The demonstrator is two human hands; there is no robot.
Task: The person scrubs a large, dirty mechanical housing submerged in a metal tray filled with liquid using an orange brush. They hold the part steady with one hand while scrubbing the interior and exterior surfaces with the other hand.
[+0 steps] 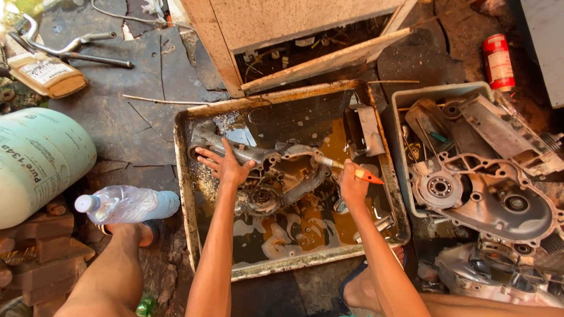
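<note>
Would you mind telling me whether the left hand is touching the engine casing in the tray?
Touching: the head view shows the left hand pressed flat on the engine casing, fingers spread.

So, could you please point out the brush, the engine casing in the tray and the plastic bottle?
brush (369, 175): head view, on its orange handle, in the right hand.
engine casing (288, 170): head view, on its grey middle, under the left hand.
plastic bottle (126, 203): head view, on its clear body.

Grimy matt cast-metal engine casing (276, 176) lies in rusty, wet metal tray (185, 194); clear glossy plastic bottle (129, 203) nearby.
</note>
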